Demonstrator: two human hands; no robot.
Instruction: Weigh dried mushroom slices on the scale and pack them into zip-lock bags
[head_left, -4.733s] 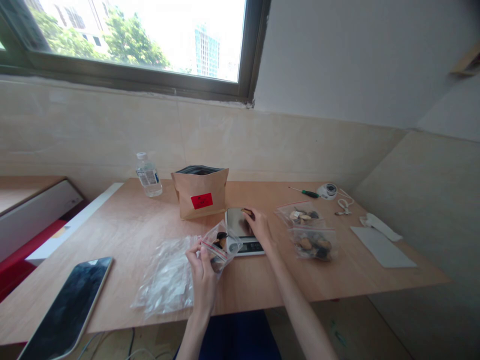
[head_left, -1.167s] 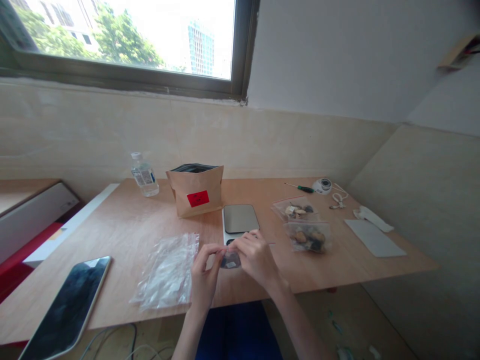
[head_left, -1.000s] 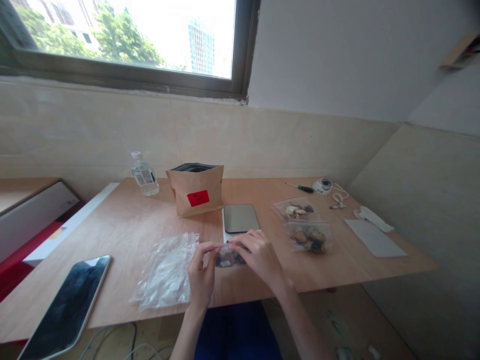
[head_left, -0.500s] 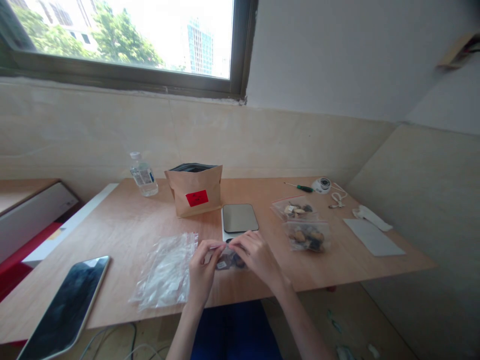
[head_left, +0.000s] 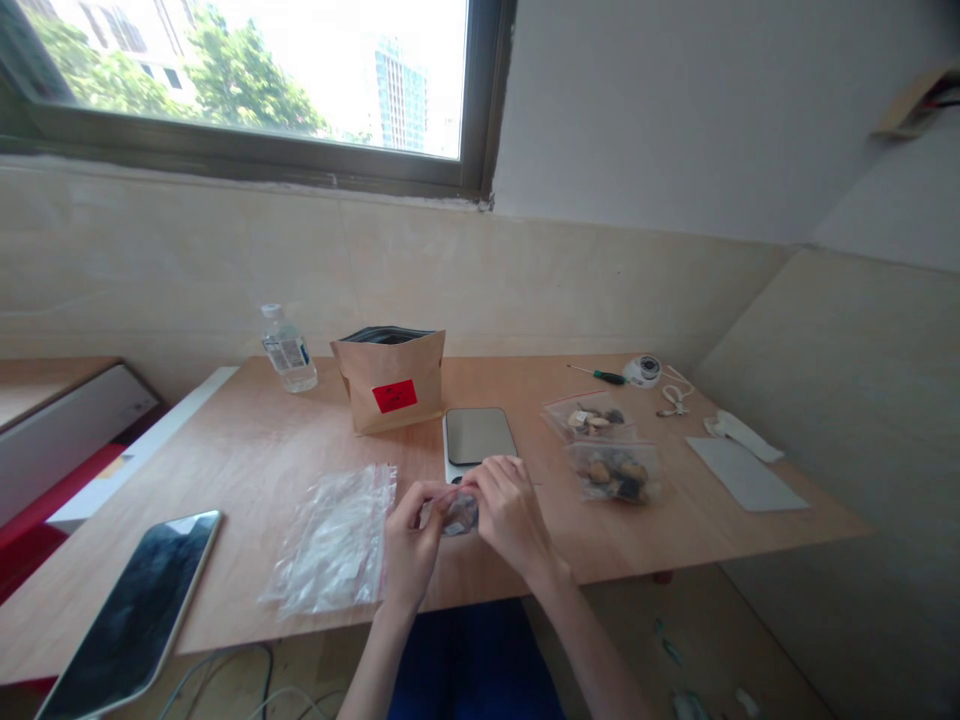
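Observation:
Between my hands hangs a small clear zip bag [head_left: 460,516] with dark pieces and a pale label inside. My left hand [head_left: 415,535] pinches the bag's top edge from the left. Close beside it, my right hand [head_left: 510,515] pinches the same edge, fingers nearly touching the left ones. Just behind the hands lies a flat kitchen scale [head_left: 480,437]; its near end is partly hidden by my fingers. A stack of clear zip bags [head_left: 330,545] lies left of my left hand.
A brown paper pouch [head_left: 394,385] stands with its top open, near a water bottle [head_left: 289,350]. Two filled zip bags [head_left: 615,472] lie to the right. Farther off are a screwdriver [head_left: 607,377], a white camera [head_left: 643,371] and white paper [head_left: 746,475]. A phone [head_left: 135,610] lies front left.
My right hand has shifted slightly left along the bag's top edge, and my left hand slightly right. The bag's visible part looks narrower between them.

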